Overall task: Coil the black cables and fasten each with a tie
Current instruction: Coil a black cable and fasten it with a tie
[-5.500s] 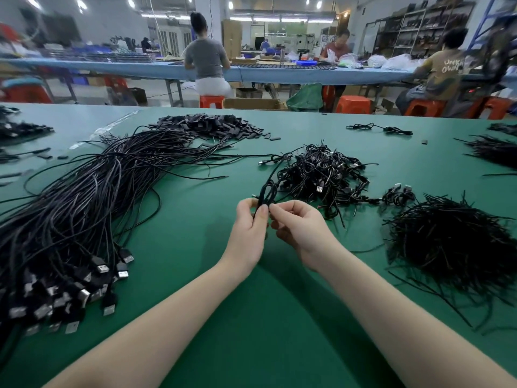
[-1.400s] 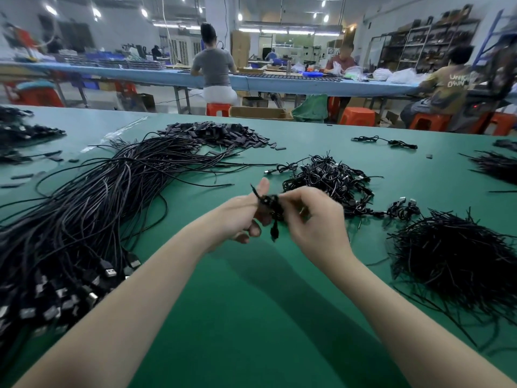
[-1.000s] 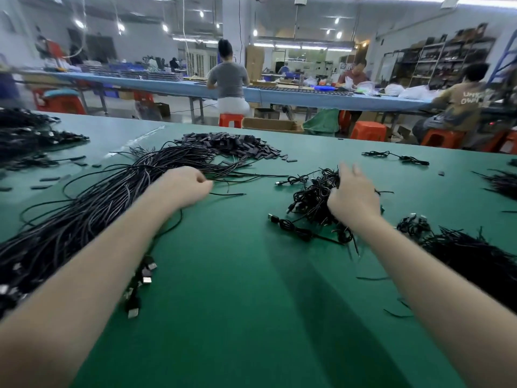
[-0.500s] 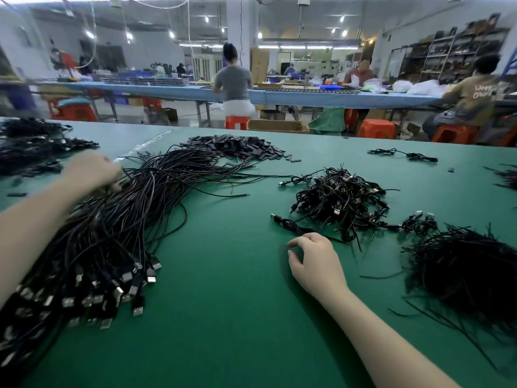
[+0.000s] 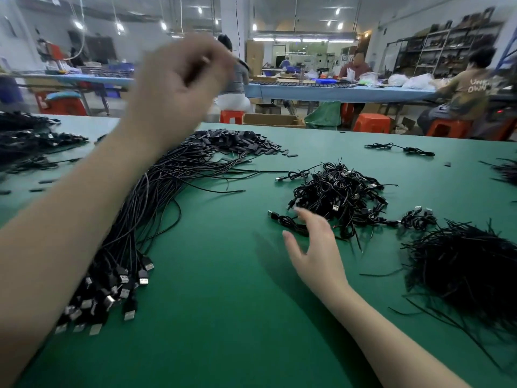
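Note:
A thick bundle of loose black cables (image 5: pixel 140 208) with USB plugs lies across the left of the green table (image 5: pixel 223 317). My left hand (image 5: pixel 179 85) is raised high above it and blurred, its fingertips pinched together on what looks like a dark cable end. A heap of coiled, tied cables (image 5: pixel 338 191) sits centre right, and one tied coil (image 5: pixel 285 221) lies at its near edge. My right hand (image 5: pixel 316 247) hovers just in front of that coil with its fingers spread, holding nothing. A mound of black ties (image 5: pixel 470 270) lies at the right.
A pile of small black flat pieces (image 5: pixel 237 140) lies at the back. More cable heaps (image 5: pixel 33 138) sit at the far left, and a single cable (image 5: pixel 400 148) lies at the back right. People sit on orange stools (image 5: pixel 370 123) at a blue bench beyond.
The finished coil was dropped by the heap. My left hand went to the loose bundle and has now lifted high above it. My right hand uncurled and moved forward toward the heap.

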`<state>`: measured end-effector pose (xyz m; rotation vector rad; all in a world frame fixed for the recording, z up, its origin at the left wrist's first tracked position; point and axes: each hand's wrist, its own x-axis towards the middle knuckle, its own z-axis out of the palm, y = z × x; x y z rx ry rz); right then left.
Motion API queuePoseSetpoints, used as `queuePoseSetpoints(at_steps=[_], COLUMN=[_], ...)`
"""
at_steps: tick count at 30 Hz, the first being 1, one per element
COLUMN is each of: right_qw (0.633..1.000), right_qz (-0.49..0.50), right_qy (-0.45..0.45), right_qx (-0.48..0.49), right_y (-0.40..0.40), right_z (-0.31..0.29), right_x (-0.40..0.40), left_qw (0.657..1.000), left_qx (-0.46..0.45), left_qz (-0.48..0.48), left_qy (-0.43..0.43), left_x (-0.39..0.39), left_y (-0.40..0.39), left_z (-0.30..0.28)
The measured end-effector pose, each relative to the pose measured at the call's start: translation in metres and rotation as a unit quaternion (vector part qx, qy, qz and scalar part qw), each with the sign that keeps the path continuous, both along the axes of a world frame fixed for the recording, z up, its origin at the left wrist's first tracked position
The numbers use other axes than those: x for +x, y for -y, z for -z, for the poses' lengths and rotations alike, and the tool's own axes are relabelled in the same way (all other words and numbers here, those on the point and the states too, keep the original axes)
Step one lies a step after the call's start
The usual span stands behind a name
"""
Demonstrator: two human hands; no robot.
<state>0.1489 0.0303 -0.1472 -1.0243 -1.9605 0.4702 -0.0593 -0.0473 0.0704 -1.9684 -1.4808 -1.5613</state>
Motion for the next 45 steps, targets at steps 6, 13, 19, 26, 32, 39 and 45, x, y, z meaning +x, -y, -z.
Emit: queuePoseSetpoints(at_steps=[6, 13, 19, 26, 32, 39, 45], right_qw=[0.964, 0.963, 0.961, 0.906, 0.891, 0.856, 0.858], right_qz=[-0.160, -0.150, -0.132, -0.230, -0.244, -0.309, -0.288], right_qy=[-0.209, -0.062, -0.059, -0.087, -0.052, 0.021, 0.016], right_qx=[-0.032, -0.213, -0.236, -0.345, -0.380, -0.414, -0.426], right_y=[0.019, 0.019, 0.019, 0.022, 0.015, 0.015, 0.011], right_z=[-0.080, -0.107, -0.105, -0.103, -0.094, -0.084, -0.081], right_x=[0.009, 0.029, 0.028, 0.028, 0.031, 0.029, 0.032], left_qw=[0.950, 0.960, 0.857, 0.711, 0.623, 0.692, 0.765], left_qx=[-0.277, -0.265, -0.361, -0.572, -0.394, -0.293, -0.336], left_qz=[0.053, 0.019, -0.339, 0.190, 0.363, 0.300, 0.232], left_qy=[-0.137, -0.087, -0.144, 0.362, 0.570, 0.588, 0.498], left_x=[0.062, 0.046, 0.024, 0.022, 0.006, 0.002, -0.006], left_y=[-0.018, -0.034, -0.045, -0.053, -0.049, -0.044, -0.036], left_z=[0.065, 0.095, 0.107, 0.119, 0.102, 0.082, 0.074])
